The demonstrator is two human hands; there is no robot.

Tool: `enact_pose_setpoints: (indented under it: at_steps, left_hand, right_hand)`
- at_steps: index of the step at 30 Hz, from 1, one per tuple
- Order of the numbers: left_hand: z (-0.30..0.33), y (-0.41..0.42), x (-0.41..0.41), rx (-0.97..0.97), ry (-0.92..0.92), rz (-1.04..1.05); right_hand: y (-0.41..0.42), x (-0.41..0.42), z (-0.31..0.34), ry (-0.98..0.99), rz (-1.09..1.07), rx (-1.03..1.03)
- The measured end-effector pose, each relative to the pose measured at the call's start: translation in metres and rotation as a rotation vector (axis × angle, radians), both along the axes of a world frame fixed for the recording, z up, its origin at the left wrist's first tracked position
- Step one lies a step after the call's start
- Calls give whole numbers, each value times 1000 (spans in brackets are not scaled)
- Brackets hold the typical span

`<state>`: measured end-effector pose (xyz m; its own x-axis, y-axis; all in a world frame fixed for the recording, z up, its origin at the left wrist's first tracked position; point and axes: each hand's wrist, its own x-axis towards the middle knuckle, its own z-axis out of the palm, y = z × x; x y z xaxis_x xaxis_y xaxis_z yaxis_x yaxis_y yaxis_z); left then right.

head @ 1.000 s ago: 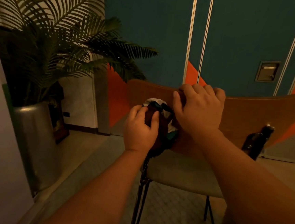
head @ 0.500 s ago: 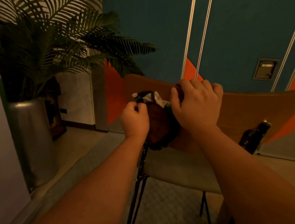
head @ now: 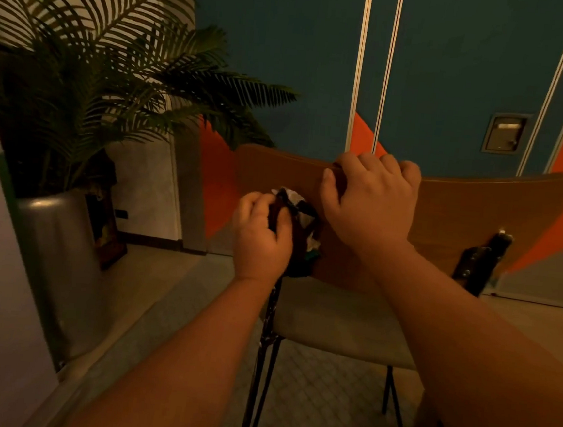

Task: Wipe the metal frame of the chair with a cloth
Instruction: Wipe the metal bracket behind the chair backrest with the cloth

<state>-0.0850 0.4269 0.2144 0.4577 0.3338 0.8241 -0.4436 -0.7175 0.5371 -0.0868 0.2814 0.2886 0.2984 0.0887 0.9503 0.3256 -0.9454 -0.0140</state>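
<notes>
The cloth (head: 301, 227) — dark, with white and teal patches — is bunched against the upper end of the metal frame (head: 269, 318), just below the chair backrest (head: 477, 213). It is gripped by the left hand (head: 261, 237), whose fingers (head: 257, 200) are closed around it. Compared with half a second ago, the cloth has been drawn lower on the upright and more of it is covered by the fist. The backrest's top edge is still clasped by the right hand (head: 371, 204), its fingers (head: 391, 163) curled over the rim, directly right of the cloth. A potted palm (head: 89, 94) stands well to the left.
</notes>
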Motion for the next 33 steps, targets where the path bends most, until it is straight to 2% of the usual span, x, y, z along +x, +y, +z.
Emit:
enact_pose_setpoints:
  at_steps: [10,18,25,30,33]
  left_hand:
    - [13,-1,0,15,29,21]
    - [11,15,4,249,-56,50]
    - [12,-4,-1,-135,22,-26]
    - [12,7,-2,-218,122,9]
    - [-2,19,-7,-337,104,59]
  right_hand:
    - [2,-2,1,-5,14,8]
    - [1,-1,1,4,8,2]
    - [1,-1,1,-8,5,4]
    - [1,-1,1,-2,14,9]
    - [1,-2,1,10,15,6]
